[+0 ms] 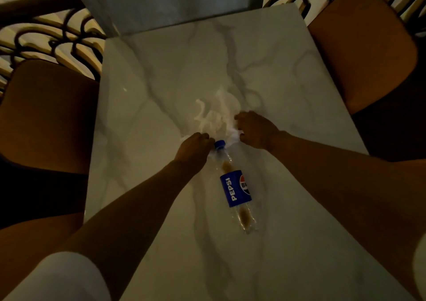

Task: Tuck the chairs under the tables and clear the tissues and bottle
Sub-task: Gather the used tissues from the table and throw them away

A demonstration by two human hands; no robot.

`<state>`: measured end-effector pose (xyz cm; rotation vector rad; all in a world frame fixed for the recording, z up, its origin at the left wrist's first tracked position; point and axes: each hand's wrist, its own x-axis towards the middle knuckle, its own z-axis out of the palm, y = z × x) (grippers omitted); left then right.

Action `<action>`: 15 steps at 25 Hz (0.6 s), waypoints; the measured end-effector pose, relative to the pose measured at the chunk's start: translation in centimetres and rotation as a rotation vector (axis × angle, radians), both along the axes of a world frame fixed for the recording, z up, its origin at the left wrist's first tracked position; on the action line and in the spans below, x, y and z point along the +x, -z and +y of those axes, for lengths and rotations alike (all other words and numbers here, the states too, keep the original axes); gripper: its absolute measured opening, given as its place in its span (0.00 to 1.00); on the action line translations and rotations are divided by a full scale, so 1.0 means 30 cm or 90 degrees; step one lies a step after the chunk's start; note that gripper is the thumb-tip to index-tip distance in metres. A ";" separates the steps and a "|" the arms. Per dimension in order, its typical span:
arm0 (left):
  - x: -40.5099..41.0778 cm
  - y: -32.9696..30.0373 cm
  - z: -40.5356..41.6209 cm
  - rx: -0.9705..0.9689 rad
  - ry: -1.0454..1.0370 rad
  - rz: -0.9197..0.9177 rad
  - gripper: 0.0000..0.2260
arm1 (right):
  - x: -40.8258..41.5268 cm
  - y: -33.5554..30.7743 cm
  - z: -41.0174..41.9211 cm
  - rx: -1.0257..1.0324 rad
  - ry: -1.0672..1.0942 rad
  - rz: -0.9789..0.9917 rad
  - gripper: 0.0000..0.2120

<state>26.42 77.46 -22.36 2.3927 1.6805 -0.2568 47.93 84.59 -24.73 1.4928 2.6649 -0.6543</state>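
On the table (pixel 288 75): tissues and bottle, centre.
Left hand (pixel 194 147): curled on the tissues' near-left edge; a firm grip I cannot tell.
Tissues (pixel 216 114): crumpled, between both hands, just beyond them.
Bottle (pixel 235 185): lying flat, long axis toward the person, cap by the left hand.
Right hand (pixel 257 130): fingers clawed around the tissues' right side.

A dimly lit café or restaurant seating area, it seems; a marble-patterned table (pixel 265 65) stands between two tan upholstered chairs, left (pixel 46 116) and right (pixel 364 47); an ornate dark scrolled railing (pixel 57 33) runs along the far side.
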 end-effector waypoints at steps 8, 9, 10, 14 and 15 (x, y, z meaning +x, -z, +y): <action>-0.031 -0.021 0.054 -0.074 -0.164 -0.166 0.49 | 0.012 -0.026 -0.135 -0.031 0.273 0.231 0.24; -0.027 -0.030 0.081 -0.086 -0.163 -0.147 0.54 | 0.014 -0.028 -0.147 -0.065 0.306 0.260 0.32; -0.017 -0.039 0.111 -0.100 -0.169 -0.117 0.57 | 0.016 -0.026 -0.153 -0.091 0.313 0.255 0.38; 0.006 -0.010 0.237 -0.156 -0.221 -0.018 0.51 | 0.019 -0.022 -0.140 -0.162 0.335 0.240 0.40; 0.005 0.004 0.255 -0.153 -0.217 -0.024 0.43 | 0.023 -0.022 -0.139 -0.166 0.341 0.261 0.36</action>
